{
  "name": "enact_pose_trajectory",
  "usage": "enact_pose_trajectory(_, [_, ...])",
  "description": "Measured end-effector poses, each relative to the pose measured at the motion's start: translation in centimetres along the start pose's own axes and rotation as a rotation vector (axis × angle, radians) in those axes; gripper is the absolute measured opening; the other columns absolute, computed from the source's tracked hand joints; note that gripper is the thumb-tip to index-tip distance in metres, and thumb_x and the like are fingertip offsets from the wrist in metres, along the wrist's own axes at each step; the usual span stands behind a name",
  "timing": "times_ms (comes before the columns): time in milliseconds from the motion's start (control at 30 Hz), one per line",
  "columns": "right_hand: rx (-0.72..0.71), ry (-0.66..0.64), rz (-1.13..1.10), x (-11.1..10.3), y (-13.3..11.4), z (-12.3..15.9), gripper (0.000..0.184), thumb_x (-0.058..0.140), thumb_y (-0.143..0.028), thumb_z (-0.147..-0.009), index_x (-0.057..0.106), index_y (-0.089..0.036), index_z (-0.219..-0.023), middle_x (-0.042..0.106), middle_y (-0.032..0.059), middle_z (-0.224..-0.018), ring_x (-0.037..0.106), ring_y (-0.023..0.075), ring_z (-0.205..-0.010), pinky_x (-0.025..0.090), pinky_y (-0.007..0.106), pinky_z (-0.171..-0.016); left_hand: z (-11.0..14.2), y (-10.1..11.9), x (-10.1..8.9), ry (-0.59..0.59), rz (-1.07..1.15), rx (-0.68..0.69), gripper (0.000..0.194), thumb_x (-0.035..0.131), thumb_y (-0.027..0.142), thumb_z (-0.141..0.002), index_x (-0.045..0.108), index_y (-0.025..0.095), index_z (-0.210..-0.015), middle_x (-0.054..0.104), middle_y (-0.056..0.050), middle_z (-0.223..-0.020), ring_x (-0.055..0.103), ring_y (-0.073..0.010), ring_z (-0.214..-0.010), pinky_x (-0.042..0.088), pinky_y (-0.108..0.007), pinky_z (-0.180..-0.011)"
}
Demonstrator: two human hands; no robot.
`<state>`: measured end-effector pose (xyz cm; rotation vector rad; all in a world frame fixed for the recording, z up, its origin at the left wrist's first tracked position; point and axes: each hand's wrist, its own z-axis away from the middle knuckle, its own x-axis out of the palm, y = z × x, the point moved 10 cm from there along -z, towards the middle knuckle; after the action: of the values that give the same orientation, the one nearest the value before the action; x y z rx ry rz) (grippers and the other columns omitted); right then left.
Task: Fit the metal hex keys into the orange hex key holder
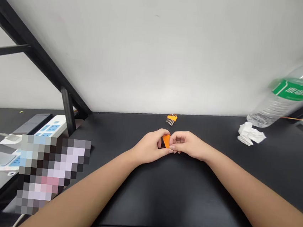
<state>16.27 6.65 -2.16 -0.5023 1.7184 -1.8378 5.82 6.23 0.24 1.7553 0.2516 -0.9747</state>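
Near the middle of the black table my left hand (151, 145) grips a small flat orange piece (166, 140) between thumb and fingers. Its kind is not clear, since the fingers cover part of it. My right hand (188, 144) meets it from the other side, with thumb and fingertips pinched together at the orange piece's right edge. What lies inside that pinch is hidden. Just beyond both hands lies an orange holder (171, 118) with several short metal rods sticking out of it towards me.
A crumpled white tissue (250, 133) lies at the right, beside a large clear plastic bottle (295, 90) with a green label. At the left are a black metal frame (68, 109), white power strips (49, 128) with cables and a blurred-out patch. A pale wall (157, 57) closes off the back.
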Motion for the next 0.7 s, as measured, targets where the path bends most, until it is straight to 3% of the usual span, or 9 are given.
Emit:
enact_pose_trajectory(200, [0.041,-0.096,-0.256,0.7,0.7,0.0,0.022,0.079,-0.03,-0.078,0.064,-0.016,-0.087,0.064,0.0003,-0.079,0.054,0.009,-0.063,0.043,0.024,-0.06,0.2,0.4,0.3,-0.026,0.064,0.041,0.043,0.075,0.038,-0.08,0.055,0.022,-0.115,0.065,0.003,-0.08,0.063,-0.0151,-0.07,0.047,-0.027,-0.064])
enact_pose_trajectory(467, [-0.014,0.142,0.116,-2.4,-1.0,0.7,0.011,0.063,-0.025,-0.086,0.07,-0.019,-0.092,0.063,-0.0002,-0.073,0.056,0.0106,-0.062,0.043,0.023,-0.056,0.2,-0.5,-0.8,0.081,-0.11,-0.054,0.042,0.071,0.042,-0.082,0.054,0.023,-0.115,0.061,0.004,-0.072,0.059,-0.0155,-0.063,0.044,-0.028,-0.06])
enact_pose_trajectory(700, [0.078,0.211,0.214,-3.4,0.5,0.6,0.015,0.058,-0.022,-0.081,0.069,-0.021,-0.092,0.062,-0.0014,-0.066,0.056,0.0119,-0.056,0.044,0.022,-0.049,0.2,-0.6,-1.1,0.127,-0.225,-0.079,0.032,0.067,0.033,-0.081,0.055,0.024,-0.109,0.066,0.0,-0.09,0.062,-0.0185,-0.076,0.044,-0.029,-0.065])
